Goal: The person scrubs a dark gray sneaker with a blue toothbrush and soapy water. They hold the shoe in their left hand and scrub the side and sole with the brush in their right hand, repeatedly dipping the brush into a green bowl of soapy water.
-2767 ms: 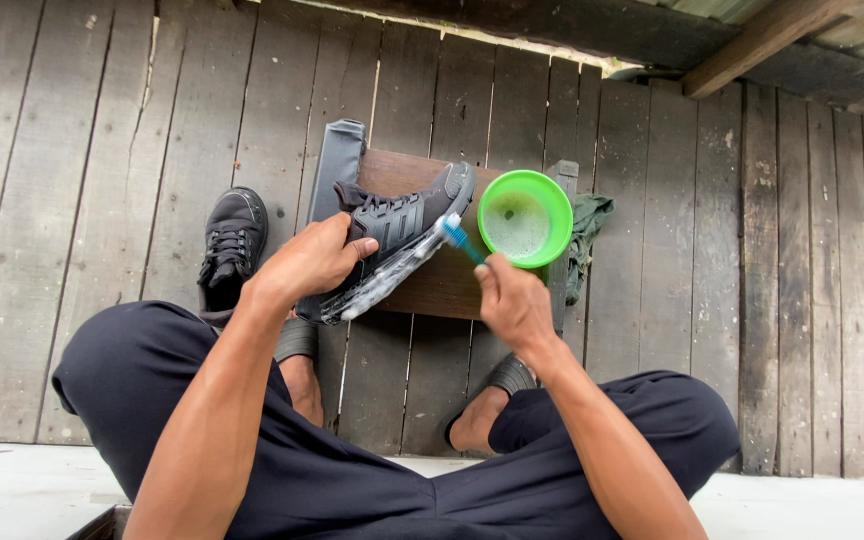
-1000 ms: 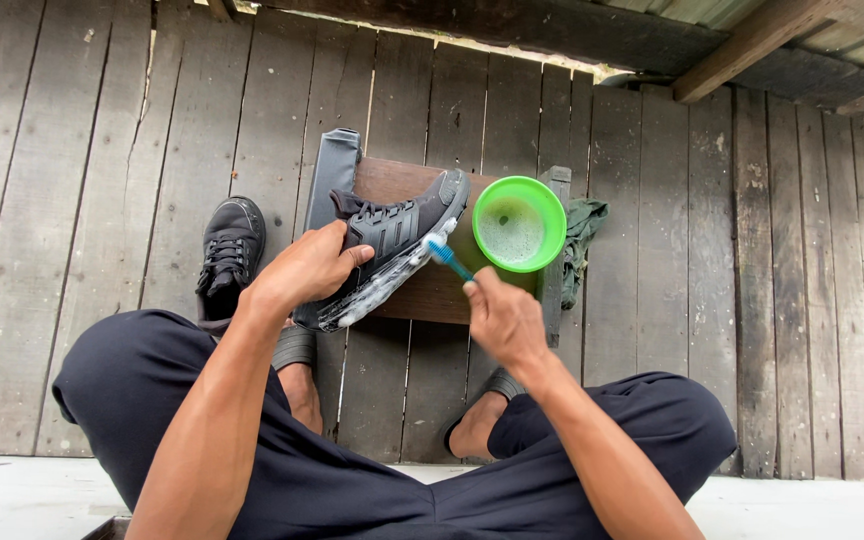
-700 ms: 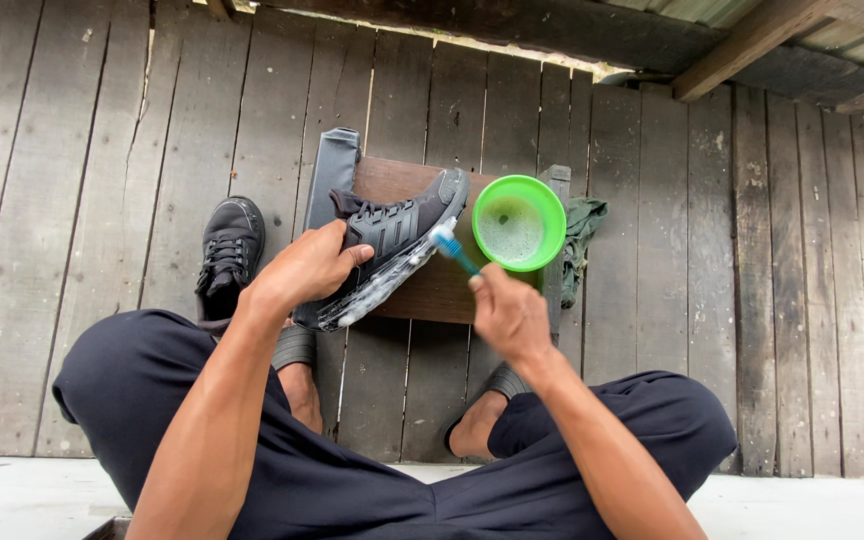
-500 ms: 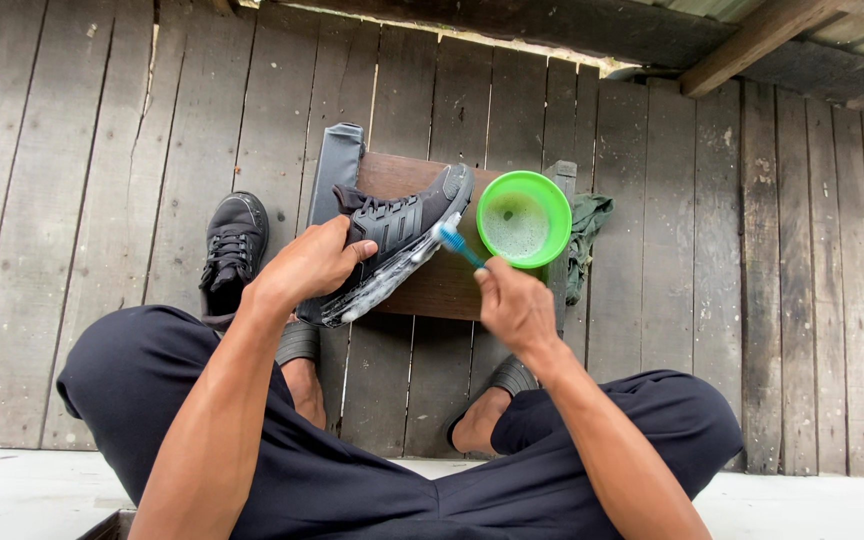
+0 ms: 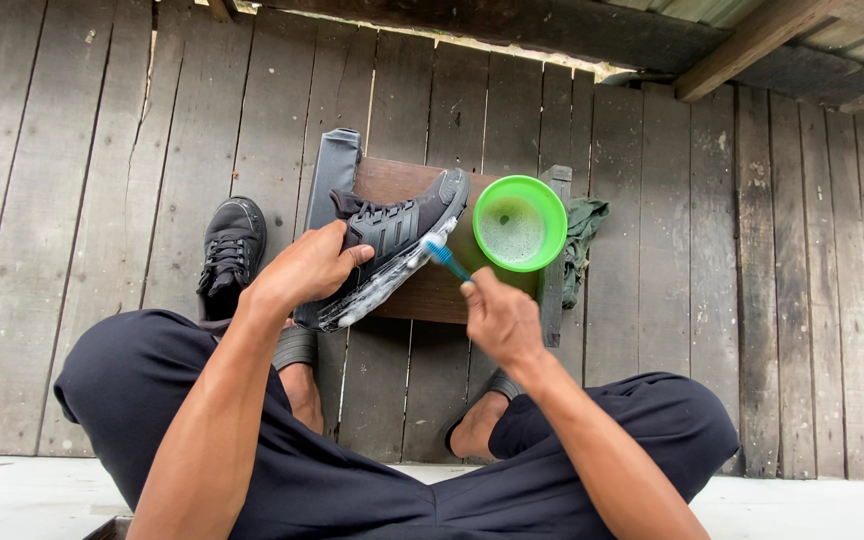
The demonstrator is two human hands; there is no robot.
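Weathered grey floorboards (image 5: 72, 180), rough-grained and gapped, run away from the seated person, whose legs in dark smooth trousers (image 5: 352, 490) are folded either side of a low wooden stool (image 5: 422, 295) with a brown slab top and grey side pieces; on that top lies a dark grey lace-up sneaker (image 5: 397, 235), tipped onto its side so that its pale, foam-coated sole edge faces the person; the left hand (image 5: 307, 270) clamps the shoe's heel end, fingers curled together over the upper and thumb stretched along its side; the right hand (image 5: 500, 320) pinches the handle of a blue toothbrush (image 5: 444, 260) between closed fingertips and thumb, the bristled head touching the lathered sole near the toe; just beside the toe, on the stool's right part, stands a round bright green plastic bowl (image 5: 550, 205) holding cloudy, bubbly water; a crumpled green cloth (image 5: 584, 240) hangs past the stool's right edge; the matching black sneaker (image 5: 230, 250) sits upright on the boards to the left, well apart from the brush.
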